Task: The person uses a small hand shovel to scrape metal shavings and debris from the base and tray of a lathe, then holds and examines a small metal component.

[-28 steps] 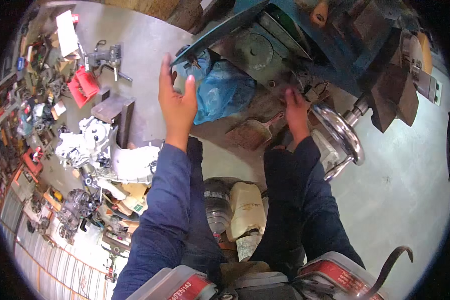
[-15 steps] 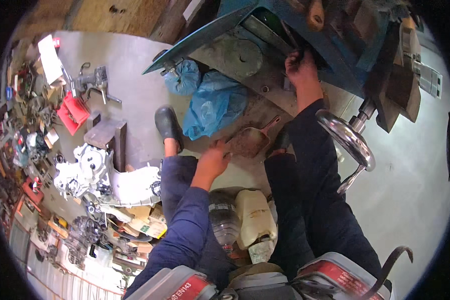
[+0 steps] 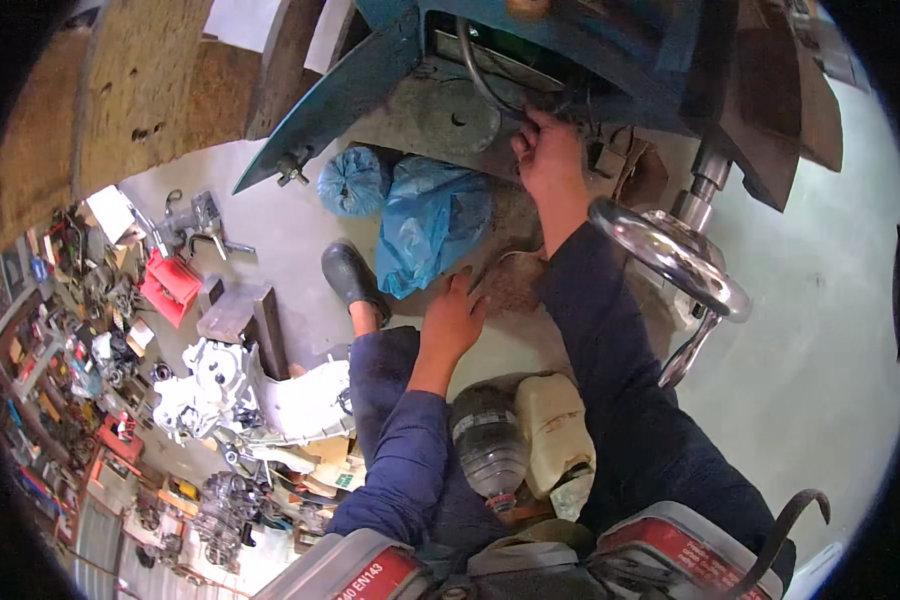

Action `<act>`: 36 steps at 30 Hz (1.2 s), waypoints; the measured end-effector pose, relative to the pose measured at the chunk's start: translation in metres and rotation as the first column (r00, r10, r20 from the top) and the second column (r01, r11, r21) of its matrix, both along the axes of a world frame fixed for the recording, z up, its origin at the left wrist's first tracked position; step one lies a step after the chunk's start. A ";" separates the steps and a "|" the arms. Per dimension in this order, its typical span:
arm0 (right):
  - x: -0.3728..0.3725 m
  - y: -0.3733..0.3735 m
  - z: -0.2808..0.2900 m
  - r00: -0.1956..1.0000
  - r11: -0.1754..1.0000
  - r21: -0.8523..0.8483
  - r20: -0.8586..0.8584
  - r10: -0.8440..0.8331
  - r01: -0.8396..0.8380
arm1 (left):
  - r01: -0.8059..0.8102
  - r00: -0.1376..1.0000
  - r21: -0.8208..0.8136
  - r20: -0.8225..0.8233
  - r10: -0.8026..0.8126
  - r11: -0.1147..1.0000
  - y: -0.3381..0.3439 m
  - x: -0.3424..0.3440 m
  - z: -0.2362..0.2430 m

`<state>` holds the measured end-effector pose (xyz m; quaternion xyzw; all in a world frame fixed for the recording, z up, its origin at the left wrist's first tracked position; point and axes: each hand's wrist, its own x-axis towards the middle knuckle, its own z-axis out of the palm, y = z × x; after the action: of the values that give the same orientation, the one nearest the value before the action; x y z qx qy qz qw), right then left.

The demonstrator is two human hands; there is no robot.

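The right hand (image 3: 550,155) has its fingers curled around the lower end of a dark grey, bent, flexible hose (image 3: 478,80), which drops in a curve from the opening of a blue metal machine base (image 3: 395,12). (How firmly the fingertips press on it is hard to tell.) Behind the hose, a round grey metal disc (image 3: 458,118) shows inside the base, whose flat blue metal door (image 3: 345,100) stands swung out to the left. The left hand (image 3: 454,322) hangs partly open, thumb and fingers loosely apart, with nothing in its grasp, just beside a crumpled translucent blue plastic bag (image 3: 435,225) and a rusty brown dustpan (image 3: 515,282) on the floor. A shiny chrome handwheel (image 3: 660,250) sits near the right forearm.
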<state>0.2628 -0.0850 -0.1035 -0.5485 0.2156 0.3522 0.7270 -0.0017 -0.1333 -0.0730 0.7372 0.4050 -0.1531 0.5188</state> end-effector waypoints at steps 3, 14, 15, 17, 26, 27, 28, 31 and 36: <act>0.017 -0.010 -0.016 0.990 0.994 0.075 -0.120 -0.074 0.083 | -0.008 1.000 0.005 -0.003 0.008 1.000 0.002 -0.001 -0.005; 0.036 -0.021 -0.033 0.453 0.818 -0.528 0.685 0.570 -0.230 | -0.013 0.999 -0.106 -0.035 0.009 0.994 -0.002 -0.001 -0.011; 0.026 -0.015 -0.017 0.291 0.755 -0.630 0.699 0.653 -0.181 | -0.033 0.999 -0.069 -0.018 0.032 0.997 -0.002 -0.002 -0.011; 0.001 -0.002 0.023 0.928 0.976 -0.129 0.310 0.209 -0.177 | -0.058 0.998 -0.031 -0.002 0.058 0.998 -0.001 -0.004 -0.013; -0.025 0.001 0.045 0.984 0.983 -0.175 0.155 0.089 -0.061 | -0.004 0.999 -0.062 -0.050 0.001 0.998 0.000 0.003 -0.010; -0.024 0.000 0.042 0.984 0.983 -0.172 0.151 0.091 -0.064 | -0.011 0.999 -0.078 -0.033 0.009 0.997 0.003 0.003 -0.010; -0.023 -0.002 0.037 0.976 0.987 -0.137 0.189 0.107 -0.082 | -0.018 1.000 -0.094 -0.017 0.017 0.995 0.004 0.002 -0.010; -0.020 -0.012 0.025 0.961 0.982 -0.151 0.234 0.147 -0.113 | -0.014 1.000 -0.087 -0.024 0.012 0.996 -0.002 0.008 -0.010; -0.022 -0.008 0.033 0.962 0.990 -0.109 0.246 0.118 -0.094 | -0.024 0.999 -0.119 -0.028 0.021 0.993 0.006 0.009 -0.004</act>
<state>0.2407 -0.0926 -0.0707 -0.6340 0.1086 0.3075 0.7012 0.0075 -0.1278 -0.0774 0.6982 0.4101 -0.1810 0.5582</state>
